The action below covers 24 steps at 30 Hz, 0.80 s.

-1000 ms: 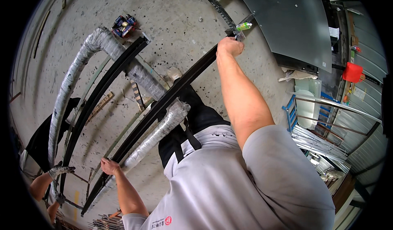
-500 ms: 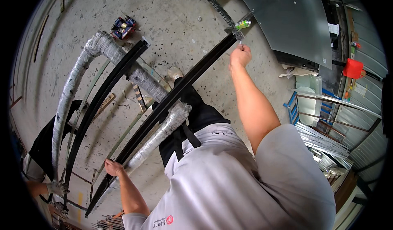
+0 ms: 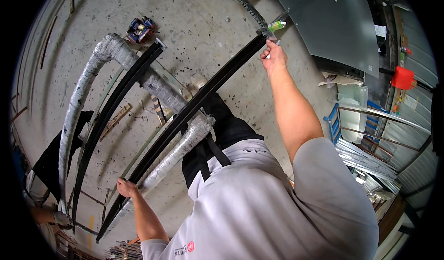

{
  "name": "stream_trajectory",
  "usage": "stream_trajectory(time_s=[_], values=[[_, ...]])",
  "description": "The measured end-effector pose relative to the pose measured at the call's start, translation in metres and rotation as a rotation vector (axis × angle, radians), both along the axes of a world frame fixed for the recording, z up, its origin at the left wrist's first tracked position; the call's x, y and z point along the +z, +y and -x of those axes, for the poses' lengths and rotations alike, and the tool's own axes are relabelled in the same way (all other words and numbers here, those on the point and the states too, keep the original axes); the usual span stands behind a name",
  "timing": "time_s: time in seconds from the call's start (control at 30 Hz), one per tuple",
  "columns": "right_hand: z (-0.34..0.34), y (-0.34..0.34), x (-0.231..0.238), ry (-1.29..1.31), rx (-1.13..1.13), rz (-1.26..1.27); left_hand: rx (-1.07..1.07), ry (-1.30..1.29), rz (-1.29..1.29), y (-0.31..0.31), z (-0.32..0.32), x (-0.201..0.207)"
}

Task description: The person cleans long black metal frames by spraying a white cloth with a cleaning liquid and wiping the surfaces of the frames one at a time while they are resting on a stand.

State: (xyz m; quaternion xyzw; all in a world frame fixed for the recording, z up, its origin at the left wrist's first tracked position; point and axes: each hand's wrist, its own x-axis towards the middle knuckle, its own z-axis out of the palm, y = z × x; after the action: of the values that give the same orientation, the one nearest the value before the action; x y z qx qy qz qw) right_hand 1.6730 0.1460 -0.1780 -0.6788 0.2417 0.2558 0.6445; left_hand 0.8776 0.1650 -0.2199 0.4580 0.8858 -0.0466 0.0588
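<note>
A long black metal profile (image 3: 217, 82) runs slantwise in front of me, across a frame padded with silvery wrapped film (image 3: 169, 165). My left hand (image 3: 127, 187) is closed around the profile near its lower left end. At the far upper right end, my right hand (image 3: 274, 59) holds a slim white pen-like stick (image 3: 278, 42), its fingertips at the profile's end. Beside that end lies a small green and white bottle (image 3: 277, 26). A second black profile (image 3: 108, 107), curved in this view, lies to the left on the same padded frame.
At far left a co-worker's gloved hand (image 3: 62, 218) is by the second profile's lower end. Power tools (image 3: 141, 29) lie on the floor (image 3: 185, 15). A large dark grey panel (image 3: 328, 19) stands at upper right, with a blue rack (image 3: 332, 121) and metal strips (image 3: 363, 158) below.
My right hand has moved up to the profile's end, its fingers now curled with the white stick across them. My left hand keeps its grip in nearly the same place.
</note>
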Motion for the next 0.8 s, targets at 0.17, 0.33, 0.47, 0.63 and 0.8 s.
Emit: stream_trajectory(time_s=[0.17, 0.33, 0.47, 0.63, 0.8], values=[[0.003, -0.023, 0.005, 0.013, -0.024, 0.315, 0.083, -0.018, -0.02, 0.002, -0.005, 0.001], [-0.004, -0.067, 0.002, -0.082, 0.411, 0.652, 0.087, -0.038, -0.027, 0.004, -0.008, 0.002], [0.014, -0.061, 0.003, -1.016, 0.666, 0.916, 0.07, -0.058, -0.064, 0.004, -0.013, 0.004], [0.031, -0.012, 0.066, -0.797, 0.773, 0.769, 0.053, -0.034, -0.057, 0.001, -0.01, 0.005], [0.019, -0.007, 0.046, -1.192, 0.831, 0.939, 0.069, -0.052, -0.049, 0.002, -0.002, -0.003]])
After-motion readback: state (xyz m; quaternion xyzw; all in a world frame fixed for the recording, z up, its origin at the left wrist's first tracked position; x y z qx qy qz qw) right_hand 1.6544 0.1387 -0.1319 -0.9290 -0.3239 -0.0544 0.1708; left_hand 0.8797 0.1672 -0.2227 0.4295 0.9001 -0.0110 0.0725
